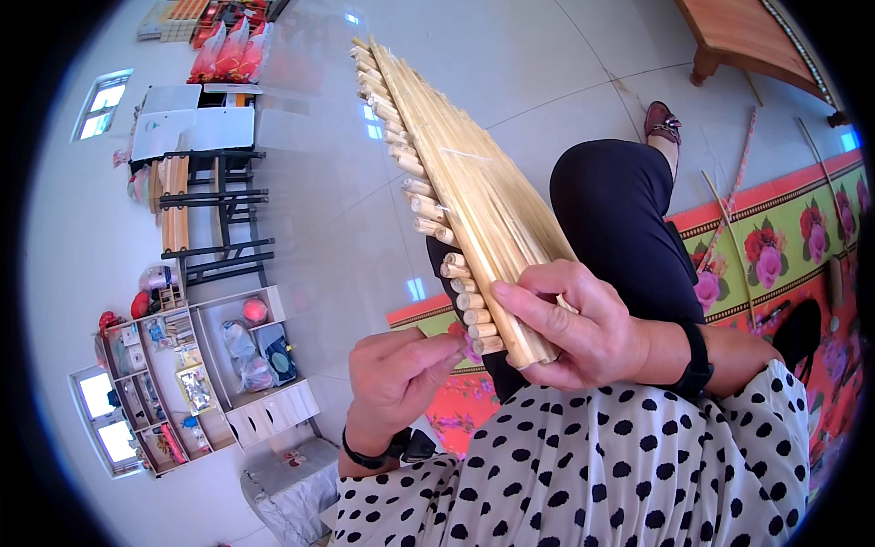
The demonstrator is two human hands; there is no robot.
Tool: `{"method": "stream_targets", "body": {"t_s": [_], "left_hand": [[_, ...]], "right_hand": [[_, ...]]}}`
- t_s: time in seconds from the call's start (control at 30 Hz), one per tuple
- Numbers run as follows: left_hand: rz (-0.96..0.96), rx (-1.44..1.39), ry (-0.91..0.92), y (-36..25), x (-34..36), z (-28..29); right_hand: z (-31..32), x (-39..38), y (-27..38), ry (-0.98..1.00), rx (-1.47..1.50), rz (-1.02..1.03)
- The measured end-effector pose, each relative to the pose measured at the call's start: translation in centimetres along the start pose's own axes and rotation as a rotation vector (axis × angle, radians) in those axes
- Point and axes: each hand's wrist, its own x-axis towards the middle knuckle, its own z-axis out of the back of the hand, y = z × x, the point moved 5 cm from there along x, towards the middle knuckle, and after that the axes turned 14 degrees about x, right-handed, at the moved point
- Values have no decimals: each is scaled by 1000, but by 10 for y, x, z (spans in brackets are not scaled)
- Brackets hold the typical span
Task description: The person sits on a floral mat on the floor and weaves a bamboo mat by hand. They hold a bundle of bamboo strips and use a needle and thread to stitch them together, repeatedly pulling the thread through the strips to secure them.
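A panel of pale dried plant stalks [465, 196] lies slanted over my lap, its stalks side by side and narrowing toward the far end. Along its left edge stick out the cut round ends of several crosswise stalks [422, 208], with a gap partway down the row. Short bits of white thread show on the panel. My right hand [583, 324] grips its near end, thumb on top and fingers underneath. Just left of the nearest cut ends, my left hand [396, 369] is closed with thumb and forefinger pinched together; whatever is between them does not show.
A floral mat [766, 246] with loose thin stalks [727, 232] lies at the right. A wooden piece of furniture [743, 36] stands far right. Along the left are a shelf unit [214, 365], folded tables [219, 196] and red bags [230, 53]. My knee [611, 201] rises beside the panel.
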Motion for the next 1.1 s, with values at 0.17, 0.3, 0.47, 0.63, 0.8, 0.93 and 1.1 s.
{"method": "stream_targets", "body": {"t_s": [0.17,0.3,0.47,0.63,0.8,0.93,1.1], "left_hand": [[36,-66,-10,0,0,0],[156,-106,84,2,-3,1],[105,-109,96,-5,3,-1],[-17,-77,-17,-5,6,-5],[-95,-37,-111,-4,10,-11],[-104,-16,-154,-4,10,-12],[-137,-56,-181,-2,12,-18]], "right_hand": [[2,2,2,10,-12,-12],[3,0,2,10,-11,-17],[2,0,3,-1,-4,-15],[5,1,2,-3,11,-60],[8,-2,0,-37,11,-81],[6,-3,3,-31,27,-96],[5,-5,2,-33,27,-91]]}}
